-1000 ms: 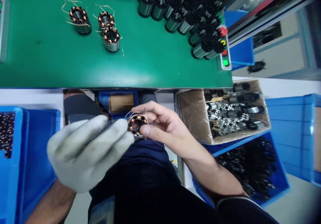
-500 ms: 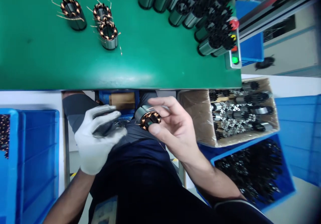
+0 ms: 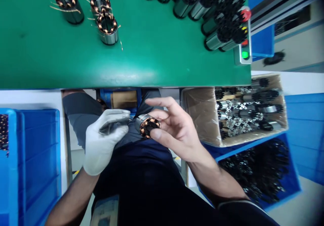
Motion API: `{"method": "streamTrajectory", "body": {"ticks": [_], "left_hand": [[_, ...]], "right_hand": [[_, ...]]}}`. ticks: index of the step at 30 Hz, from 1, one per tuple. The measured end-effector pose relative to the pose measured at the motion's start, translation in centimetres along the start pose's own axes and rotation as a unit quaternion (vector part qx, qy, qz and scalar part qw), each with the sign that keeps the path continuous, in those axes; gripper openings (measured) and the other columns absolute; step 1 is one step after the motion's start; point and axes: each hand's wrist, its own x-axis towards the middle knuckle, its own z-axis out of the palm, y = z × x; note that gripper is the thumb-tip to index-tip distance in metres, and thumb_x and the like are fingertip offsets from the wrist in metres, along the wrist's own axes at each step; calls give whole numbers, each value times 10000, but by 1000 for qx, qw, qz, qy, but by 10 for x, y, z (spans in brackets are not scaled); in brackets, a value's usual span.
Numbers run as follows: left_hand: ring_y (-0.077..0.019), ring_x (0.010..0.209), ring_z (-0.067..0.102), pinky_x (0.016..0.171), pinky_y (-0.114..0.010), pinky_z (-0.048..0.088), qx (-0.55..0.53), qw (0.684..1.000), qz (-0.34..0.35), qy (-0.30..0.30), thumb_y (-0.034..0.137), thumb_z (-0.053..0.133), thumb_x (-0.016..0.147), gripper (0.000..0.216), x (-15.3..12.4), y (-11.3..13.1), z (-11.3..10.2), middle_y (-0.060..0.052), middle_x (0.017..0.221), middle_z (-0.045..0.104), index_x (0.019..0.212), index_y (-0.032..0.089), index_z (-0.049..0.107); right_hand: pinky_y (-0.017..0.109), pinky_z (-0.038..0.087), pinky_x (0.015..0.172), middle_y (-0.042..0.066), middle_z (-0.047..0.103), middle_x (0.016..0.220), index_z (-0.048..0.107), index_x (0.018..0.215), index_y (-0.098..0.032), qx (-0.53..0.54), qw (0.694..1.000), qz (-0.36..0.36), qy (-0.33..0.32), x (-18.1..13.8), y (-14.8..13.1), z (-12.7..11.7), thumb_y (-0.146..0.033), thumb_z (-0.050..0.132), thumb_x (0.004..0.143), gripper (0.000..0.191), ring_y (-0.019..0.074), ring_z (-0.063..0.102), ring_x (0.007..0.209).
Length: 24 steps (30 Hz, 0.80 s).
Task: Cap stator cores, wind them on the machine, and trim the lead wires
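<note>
My bare right hand (image 3: 174, 128) grips a wound motor stator (image 3: 142, 124) between thumb and fingers. The stator is a short steel cylinder with copper coils round its near end, tilted toward me. Just left of it is my left hand (image 3: 105, 140) in a white glove, thumb and fingers drawn together. A thin, dark or metallic thing shows at its fingertips, too small to name. Both hands are over my lap, below the table edge. On the green table (image 3: 157, 57) a wound stator (image 3: 107, 28) stands in front of another stator (image 3: 100, 3), with one more stator (image 3: 69, 5) to their left.
Several unwound stator cores (image 3: 186, 3) stand at the table's right, beside a button box (image 3: 244, 50). Below it, a lined carton (image 3: 202, 114) holds more cores, next to a blue bin (image 3: 295, 182) of black parts. Blue crates (image 3: 40, 158) stand at left.
My left hand has moved right, closer to the stator, and its fingers have drawn together. The right hand still holds the stator, now turned slightly. The whole view has shifted a little.
</note>
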Motion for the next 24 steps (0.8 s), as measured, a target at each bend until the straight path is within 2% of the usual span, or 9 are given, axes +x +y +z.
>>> {"method": "streamTrajectory", "body": {"ticks": [3, 6, 11, 14, 16, 18, 20, 22, 24], "left_hand": [[-188, 1086, 844, 977, -247, 676, 6, 999, 20, -48, 298, 991, 930, 118, 4, 30, -1, -5, 1135, 884, 1037, 318, 945], [-169, 1056, 840, 968, -235, 666, 10, 999, 26, -38, 259, 986, 936, 90, 3, 36, 1, 4, 1099, 877, 978, 312, 927], [-195, 1084, 826, 967, -284, 664, -56, 998, -13, -26, 339, 910, 1005, 138, -3, -7, 4, -32, 1133, 859, 931, 249, 835], [-238, 1123, 825, 1019, -357, 660, 3, 999, -38, -21, 399, 848, 1032, 227, -4, -29, -2, -80, 1146, 858, 924, 213, 776], [-268, 1249, 818, 1101, -409, 649, 57, 998, 15, -1, 430, 881, 1007, 243, -2, -28, -10, -98, 1283, 854, 1033, 222, 759], [-324, 1416, 771, 1221, -496, 619, 105, 985, 138, -5, 493, 1023, 870, 529, -1, -14, -18, -99, 1465, 813, 1259, 265, 745], [-382, 1465, 752, 1290, -571, 589, 184, 953, 235, -44, 512, 1110, 746, 841, -1, 6, -22, -91, 1528, 800, 1458, 311, 710], [-378, 1313, 835, 1200, -556, 656, 271, 927, 248, -67, 484, 1062, 827, 839, -3, 24, -22, -72, 1433, 855, 1562, 325, 689], [-335, 1097, 897, 1001, -489, 721, 332, 913, 228, -59, 441, 958, 949, 772, -5, 35, -18, -44, 1311, 899, 1648, 341, 644]], "right_hand": [[184, 638, 894, -25, 779, 1046, 649, 1512, -295, -34, 999, -8, -22, 5, 7, 3, -208, 974, 963, 643, 101, 766, 919], [171, 630, 918, -30, 776, 1061, 662, 1526, -298, -51, 998, -19, -31, 7, 15, 4, -156, 970, 953, 666, 89, 752, 929], [212, 654, 931, -8, 798, 1116, 644, 1532, -319, 43, 998, -4, -46, 5, 22, 0, -252, 900, 1040, 558, 121, 803, 999], [234, 669, 874, 0, 788, 1094, 617, 1546, -312, 60, 998, -4, -28, 5, 20, -1, -350, 895, 1051, 569, 134, 803, 933], [241, 668, 865, 6, 777, 1082, 607, 1541, -298, 27, 1000, -1, -7, 6, 18, 0, -371, 906, 1039, 589, 138, 789, 918], [245, 667, 873, 6, 769, 1072, 599, 1535, -292, -4, 1000, 2, -2, 7, 18, 4, -359, 905, 1036, 589, 137, 776, 916], [244, 669, 891, 1, 762, 1079, 587, 1550, -298, -9, 1000, 4, -19, 9, 18, 9, -324, 890, 1043, 591, 131, 779, 926], [243, 673, 907, -4, 757, 1093, 577, 1576, -305, -3, 999, 4, -45, 10, 19, 13, -284, 881, 1043, 614, 129, 790, 949], [247, 675, 906, -2, 758, 1098, 596, 1590, -299, -27, 998, -4, -61, 13, 17, 14, -258, 891, 1028, 636, 134, 787, 962]]}}
